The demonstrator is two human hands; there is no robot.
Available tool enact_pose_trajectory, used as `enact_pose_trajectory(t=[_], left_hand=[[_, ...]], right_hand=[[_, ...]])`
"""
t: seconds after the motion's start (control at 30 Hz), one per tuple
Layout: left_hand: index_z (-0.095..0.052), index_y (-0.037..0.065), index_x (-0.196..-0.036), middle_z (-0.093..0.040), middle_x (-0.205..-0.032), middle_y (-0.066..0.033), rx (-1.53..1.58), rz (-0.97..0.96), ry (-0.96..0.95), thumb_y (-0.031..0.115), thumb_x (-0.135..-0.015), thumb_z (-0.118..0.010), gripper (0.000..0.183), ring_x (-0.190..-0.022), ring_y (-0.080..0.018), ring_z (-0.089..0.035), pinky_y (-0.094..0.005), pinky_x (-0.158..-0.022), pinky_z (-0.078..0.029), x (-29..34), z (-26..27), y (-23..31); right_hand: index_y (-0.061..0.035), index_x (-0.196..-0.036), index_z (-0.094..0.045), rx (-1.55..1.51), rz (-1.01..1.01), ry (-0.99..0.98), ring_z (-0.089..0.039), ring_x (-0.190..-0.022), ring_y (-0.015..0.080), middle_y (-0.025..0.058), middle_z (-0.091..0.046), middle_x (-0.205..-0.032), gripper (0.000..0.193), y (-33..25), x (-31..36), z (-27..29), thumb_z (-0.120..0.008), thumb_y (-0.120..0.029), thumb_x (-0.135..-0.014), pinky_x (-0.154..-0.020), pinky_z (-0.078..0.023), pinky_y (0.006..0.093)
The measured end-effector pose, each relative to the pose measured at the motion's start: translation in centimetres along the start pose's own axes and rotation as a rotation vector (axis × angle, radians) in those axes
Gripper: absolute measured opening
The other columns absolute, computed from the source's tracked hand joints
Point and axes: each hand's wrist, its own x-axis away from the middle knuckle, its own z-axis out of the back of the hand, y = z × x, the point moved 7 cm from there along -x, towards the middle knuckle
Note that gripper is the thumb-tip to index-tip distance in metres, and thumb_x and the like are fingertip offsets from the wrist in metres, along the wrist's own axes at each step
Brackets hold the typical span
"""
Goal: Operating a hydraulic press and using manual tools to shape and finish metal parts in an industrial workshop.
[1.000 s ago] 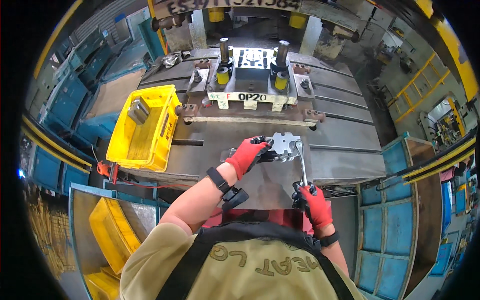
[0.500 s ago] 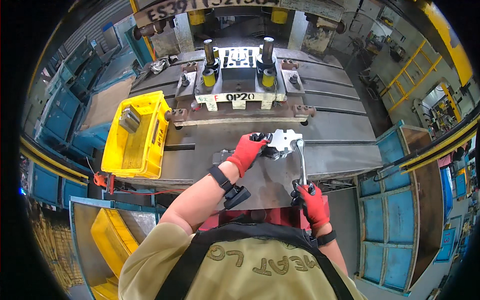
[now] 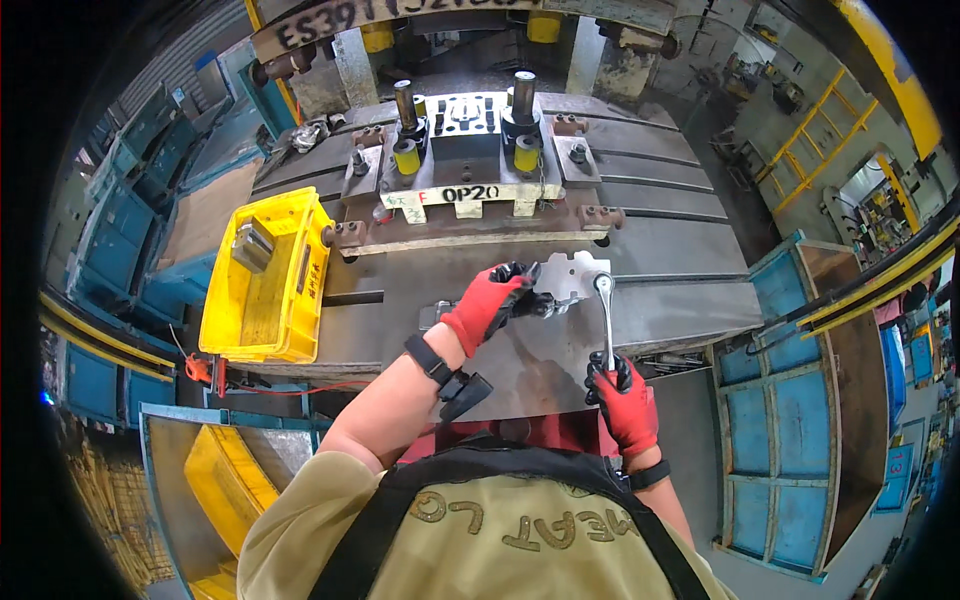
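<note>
My right hand [image 3: 624,405], in a red glove with black fingers, is wrapped round the handle of a ratchet wrench [image 3: 607,325]. The wrench points away from me, its round head over the right edge of a flat silver metal plate [image 3: 568,268] with a notched outline. At the plate's left side is my left hand [image 3: 487,302], gloved the same way, its fingers bent and drawn together. What they hold, if anything, is too small to make out. Small shiny metal parts [image 3: 562,303] show just below the plate, partly hidden by the dark fingertips.
Beyond my hands, a die set [image 3: 470,160] with two upright posts is clamped on the slotted press bed [image 3: 670,235]. A yellow crate [image 3: 312,300] holding a metal block [image 3: 253,246] stands at the left. Blue metal bins [image 3: 775,440] flank the right side.
The wrench head has swung slightly right and nearer the plate's upper right corner. My left fingers have shifted left, a little apart from the plate's edge. The whole view has turned slightly.
</note>
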Motion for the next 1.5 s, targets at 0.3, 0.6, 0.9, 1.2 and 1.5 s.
enact_pose_trajectory(t=[0.3,0.6,0.9,1.2,1.5], left_hand=[[-0.054,0.0,-0.084,-0.055,-0.075,-0.0025,-0.523,-0.103,-0.027,0.012,-0.072,-0.052,0.017,-0.069,-0.0087,-0.049,-0.0223,-0.062,-0.041,0.3,1.2,-0.1],[-0.054,0.001,-0.084,-0.055,-0.075,-0.0011,-0.616,-0.27,-0.013,0.003,-0.068,-0.055,0.016,-0.068,-0.0062,-0.048,-0.0208,-0.063,-0.041,1.1,-0.4,1.1],[-0.055,0.006,-0.079,-0.052,-0.067,0.0002,-0.509,0.104,-0.013,0.017,-0.071,-0.051,0.014,-0.056,-0.0066,-0.046,-0.0179,-0.045,-0.034,0.4,0.4,1.3],[-0.057,0.003,-0.076,-0.054,-0.066,-0.0009,-0.747,-0.15,0.014,0.01,-0.067,-0.054,0.012,-0.06,-0.0078,-0.048,-0.0204,-0.055,-0.038,-2.0,0.6,1.9],[-0.056,-0.001,-0.076,-0.054,-0.064,-0.003,-0.917,-0.115,0.166,0.011,-0.059,-0.062,0.022,-0.057,-0.0087,-0.045,-0.0231,-0.052,-0.037,-5.5,3.9,0.2]], right_hand=[[-0.0041,-0.091,-0.05,0.361,0.135,0.038,-0.049,-0.057,0.0073,0.0018,-0.054,-0.07,0.024,-1.3,0.7,0.3,-0.053,-0.01,-0.068,-0.052,-0.041,0.0205],[-0.0047,-0.088,-0.051,0.347,0.148,0.029,-0.048,-0.059,0.0068,0.0016,-0.053,-0.069,0.02,-1.0,0.6,0.5,-0.052,-0.01,-0.068,-0.052,-0.04,0.0205],[-0.0025,-0.089,-0.052,-0.268,-0.145,-0.22,-0.05,-0.055,0.01,0.0046,-0.053,-0.064,0.022,2.9,-0.4,1.1,-0.049,-0.018,-0.074,-0.051,-0.04,0.0215],[0.0047,-0.097,-0.044,-0.721,-0.216,-0.277,-0.044,-0.051,0.0114,0.0049,-0.047,-0.061,0.035,1.2,0.1,0.2,-0.039,-0.026,-0.079,-0.046,-0.037,0.0224],[-0.0035,-0.095,-0.049,-0.053,0.141,-0.245,-0.047,-0.052,0.0146,0.0056,-0.05,-0.061,0.025,2.8,-0.6,1.3,-0.045,-0.012,-0.072,-0.047,-0.038,0.0244]])
